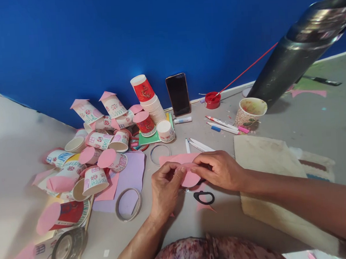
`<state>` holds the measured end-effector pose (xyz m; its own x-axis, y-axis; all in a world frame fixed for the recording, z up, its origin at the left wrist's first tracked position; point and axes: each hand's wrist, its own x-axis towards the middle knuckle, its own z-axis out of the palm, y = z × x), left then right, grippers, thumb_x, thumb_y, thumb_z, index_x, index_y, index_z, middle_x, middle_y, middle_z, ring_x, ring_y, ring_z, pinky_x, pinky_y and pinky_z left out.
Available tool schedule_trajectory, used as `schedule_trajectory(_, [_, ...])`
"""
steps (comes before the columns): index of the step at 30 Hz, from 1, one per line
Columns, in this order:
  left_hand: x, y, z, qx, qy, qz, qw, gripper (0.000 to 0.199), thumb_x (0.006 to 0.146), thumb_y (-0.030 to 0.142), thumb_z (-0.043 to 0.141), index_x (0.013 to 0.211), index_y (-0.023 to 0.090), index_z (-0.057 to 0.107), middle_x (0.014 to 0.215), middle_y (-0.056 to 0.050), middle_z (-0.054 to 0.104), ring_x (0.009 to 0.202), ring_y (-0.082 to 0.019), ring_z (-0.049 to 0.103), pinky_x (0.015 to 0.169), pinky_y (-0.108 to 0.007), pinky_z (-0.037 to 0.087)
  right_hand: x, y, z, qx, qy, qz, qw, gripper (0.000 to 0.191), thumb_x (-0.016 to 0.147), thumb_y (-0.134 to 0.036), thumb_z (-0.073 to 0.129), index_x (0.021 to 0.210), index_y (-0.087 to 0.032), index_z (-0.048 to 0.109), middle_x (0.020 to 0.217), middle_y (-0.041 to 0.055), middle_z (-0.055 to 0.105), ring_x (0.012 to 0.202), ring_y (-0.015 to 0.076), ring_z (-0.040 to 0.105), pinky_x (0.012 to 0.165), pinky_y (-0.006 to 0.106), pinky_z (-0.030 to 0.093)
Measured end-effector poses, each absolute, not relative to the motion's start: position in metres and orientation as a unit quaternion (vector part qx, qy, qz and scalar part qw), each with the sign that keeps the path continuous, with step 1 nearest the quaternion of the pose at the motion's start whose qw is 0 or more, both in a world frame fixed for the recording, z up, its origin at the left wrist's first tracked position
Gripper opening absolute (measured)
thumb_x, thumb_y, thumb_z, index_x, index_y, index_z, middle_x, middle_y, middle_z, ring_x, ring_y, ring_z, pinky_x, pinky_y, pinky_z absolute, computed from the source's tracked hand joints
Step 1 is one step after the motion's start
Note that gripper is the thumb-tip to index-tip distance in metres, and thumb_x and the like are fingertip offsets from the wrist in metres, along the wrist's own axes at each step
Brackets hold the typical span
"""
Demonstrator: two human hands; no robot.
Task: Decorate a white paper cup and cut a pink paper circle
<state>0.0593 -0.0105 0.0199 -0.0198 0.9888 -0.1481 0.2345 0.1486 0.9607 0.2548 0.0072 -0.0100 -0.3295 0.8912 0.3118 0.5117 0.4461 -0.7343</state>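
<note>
A round pink paper piece (pixel 190 178) is held over the table between both hands. My left hand (pixel 168 185) pinches its left edge between thumb and fingers. My right hand (pixel 221 169) pinches its upper right edge. Behind the hands lies a flat pink sheet (pixel 177 159). Just below the held paper, a black scissor handle (pixel 204 198) shows on the table; the rest of the scissors is mostly hidden. Pink scraps (pixel 205 207) lie by the handle.
Decorated paper cups (pixel 96 180) with pink tops crowd the left. A cup stack (pixel 152 105), phone (pixel 178 94) and red paint pot (pixel 212 100) stand by the blue wall. Tape rolls (pixel 128 204), markers (pixel 201 144), a cloth (pixel 261 159), a stained cup (pixel 251 109) and a dark bottle (pixel 288 57) surround the hands.
</note>
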Motion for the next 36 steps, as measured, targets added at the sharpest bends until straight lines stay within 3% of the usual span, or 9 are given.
schedule_trajectory(4, [0.0603,-0.011,0.0198,0.51,0.593,0.401,0.477,0.026,0.082,0.039,0.079,0.073,0.016,0.073,0.063,0.003,0.057,0.06,-0.01,0.045,0.057,-0.021,0.036,0.2551,0.0073,-0.007,-0.46,-0.756,0.29,0.364,0.025,0.101,-0.037,0.066,0.084,-0.02,0.074,0.068,-0.0021,0.072,0.057,0.0103,0.055,0.059,0.023,0.038])
schedule_trajectory(12, [0.0574,-0.0108,0.015,0.453,0.572,0.385,0.566,0.031,0.086,0.047,0.074,0.08,0.017,0.07,0.064,0.004,0.057,0.052,-0.011,0.054,0.055,-0.024,0.047,0.2559,0.0074,-0.0054,-0.441,-0.747,0.271,0.417,0.02,0.097,-0.02,0.064,0.077,-0.02,0.069,0.064,-0.0028,0.069,0.054,0.0097,0.055,0.059,0.022,0.039])
schedule_trajectory(15, [0.0575,-0.0105,0.0143,0.456,0.558,0.371,0.585,0.026,0.084,0.042,0.074,0.085,0.016,0.073,0.068,0.002,0.062,0.053,-0.011,0.055,0.055,-0.024,0.046,0.2557,0.0063,-0.0067,-0.426,-0.756,0.241,0.434,0.02,0.097,-0.019,0.064,0.077,-0.019,0.068,0.066,-0.0023,0.07,0.055,0.0097,0.057,0.06,0.022,0.041])
schedule_trajectory(20, [0.0597,-0.0106,0.0149,0.552,0.573,0.391,0.463,0.016,0.079,0.029,0.074,0.09,0.017,0.077,0.082,-0.001,0.07,0.066,-0.012,0.056,0.062,-0.023,0.044,0.256,0.0046,-0.01,-0.392,-0.805,0.155,0.417,0.023,0.1,-0.018,0.063,0.078,-0.019,0.069,0.067,-0.0007,0.072,0.056,0.0109,0.059,0.061,0.025,0.039])
schedule_trajectory(24, [0.0599,-0.0121,0.0151,0.603,0.566,0.398,0.397,0.013,0.08,0.028,0.073,0.086,0.017,0.078,0.084,-0.002,0.07,0.067,-0.012,0.056,0.062,-0.024,0.042,0.2562,0.0044,-0.0117,-0.371,-0.822,0.114,0.417,0.022,0.101,-0.017,0.064,0.08,-0.018,0.071,0.067,-0.0001,0.072,0.058,0.012,0.063,0.062,0.027,0.039])
schedule_trajectory(32, [0.0586,-0.0113,0.0148,0.561,0.566,0.391,0.46,0.014,0.082,0.029,0.075,0.075,0.017,0.076,0.074,0.0,0.067,0.062,-0.01,0.052,0.059,-0.023,0.039,0.2554,0.0036,-0.0144,-0.373,-0.816,0.147,0.416,0.023,0.102,-0.02,0.063,0.08,-0.019,0.07,0.067,-0.0001,0.072,0.058,0.0115,0.061,0.062,0.026,0.039])
schedule_trajectory(36, [0.0547,-0.0077,0.0105,0.484,0.563,0.415,0.526,0.018,0.077,0.031,0.084,0.071,0.016,0.075,0.067,0.001,0.064,0.062,-0.01,0.051,0.06,-0.022,0.04,0.2581,0.0053,-0.0065,-0.399,-0.761,0.279,0.429,0.03,0.106,-0.034,0.058,0.083,-0.019,0.07,0.066,-0.001,0.07,0.055,0.0105,0.057,0.058,0.023,0.042])
